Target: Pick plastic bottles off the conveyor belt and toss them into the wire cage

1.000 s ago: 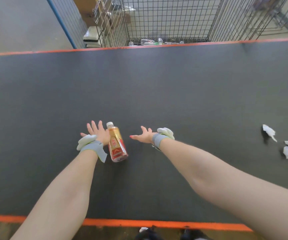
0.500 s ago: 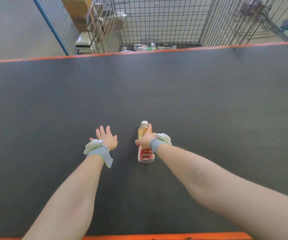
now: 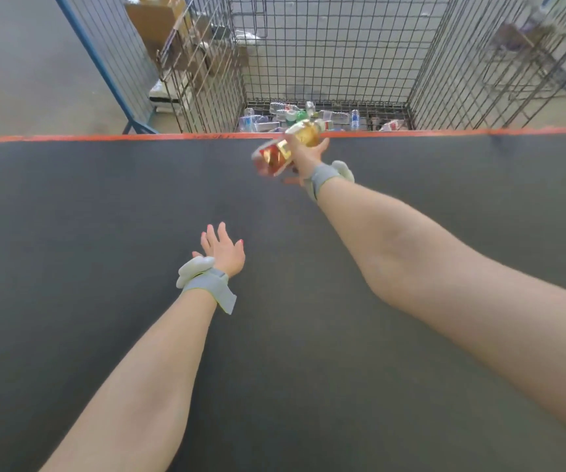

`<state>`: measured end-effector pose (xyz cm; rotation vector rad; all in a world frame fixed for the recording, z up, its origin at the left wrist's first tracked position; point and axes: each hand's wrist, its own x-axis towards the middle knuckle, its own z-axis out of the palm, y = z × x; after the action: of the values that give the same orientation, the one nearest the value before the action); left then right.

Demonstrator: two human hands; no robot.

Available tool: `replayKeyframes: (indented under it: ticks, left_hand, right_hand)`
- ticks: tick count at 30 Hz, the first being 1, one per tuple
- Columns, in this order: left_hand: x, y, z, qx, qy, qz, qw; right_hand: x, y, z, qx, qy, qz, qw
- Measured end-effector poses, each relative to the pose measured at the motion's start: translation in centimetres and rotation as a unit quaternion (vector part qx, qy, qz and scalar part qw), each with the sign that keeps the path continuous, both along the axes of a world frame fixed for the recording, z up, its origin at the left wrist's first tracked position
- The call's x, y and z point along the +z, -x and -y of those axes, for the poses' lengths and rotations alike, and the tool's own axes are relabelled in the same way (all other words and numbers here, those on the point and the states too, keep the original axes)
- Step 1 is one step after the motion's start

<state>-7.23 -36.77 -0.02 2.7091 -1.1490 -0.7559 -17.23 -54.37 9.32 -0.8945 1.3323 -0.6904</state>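
Observation:
An amber plastic bottle [image 3: 274, 155] with a red and gold label is blurred in the air near the far edge of the dark conveyor belt [image 3: 87, 216]. My right hand [image 3: 305, 160] grips it around the middle, arm stretched forward. Just beyond the belt's orange edge stands the wire cage [image 3: 326, 56], with several clear bottles [image 3: 292, 115] lying on its floor. My left hand [image 3: 223, 250] hovers over the middle of the belt, fingers straight, holding nothing.
A blue-framed mesh panel [image 3: 104, 63] and cardboard boxes [image 3: 159, 15] stand left of the cage. More wire racks [image 3: 520, 56] stand to its right. An orange strip [image 3: 70, 137] marks the belt's far edge.
My right hand has lifted the bottle off the belt and swung it forward toward the cage. My left hand stayed open over the belt. The view has tilted up.

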Motion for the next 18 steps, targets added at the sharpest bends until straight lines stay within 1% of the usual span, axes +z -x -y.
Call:
replayKeyframes:
  ticks: [1,2,5,7,9,12,14,15,16,18]
  left_hand:
    - [-0.1,0.0,0.3,-0.002,0.001,-0.001,1.0]
    - [-0.2,0.2,0.2,-0.007,-0.003,-0.001,1.0]
    - [0.0,0.4,-2.0,-0.022,-0.026,0.011,0.999]
    - [0.4,0.3,-4.7,-0.025,-0.043,0.015,0.999]
    - [0.6,0.1,-8.2,-0.028,-0.061,0.021,0.998]
    - [0.6,-0.8,-13.8,-0.038,-0.103,0.056,0.992]
    - [0.4,-1.5,-18.1,-0.028,-0.14,0.06,0.988]
    - [0.1,-1.8,-19.1,-0.024,-0.155,0.057,0.986]
    - [0.0,-1.9,-21.1,-0.018,-0.166,0.055,0.984]
    - [0.0,-2.1,-24.1,-0.007,-0.174,0.055,0.983]
  right_hand:
    - [0.9,-0.3,1.1,-0.004,-0.006,0.025,1.0]
    - [1.2,-0.4,1.3,0.002,-0.005,0.023,1.0]
    - [-0.3,-0.1,-1.8,0.07,0.014,-0.065,0.995]
    - [-2.4,0.8,-6.0,0.148,0.015,-0.156,0.977]
    - [-3.9,2.3,-10.6,0.223,-0.009,-0.257,0.94]
    - [-4.9,4.3,-16.8,0.33,-0.017,-0.35,0.877]
    - [-5.3,5.3,-20.7,0.394,-0.013,-0.39,0.832]
    - [-5.6,5.6,-21.6,0.414,-0.02,-0.402,0.816]
    - [-5.9,6.0,-23.3,0.433,-0.025,-0.411,0.802]
    - [-6.3,6.6,-25.9,0.455,-0.037,-0.417,0.786]
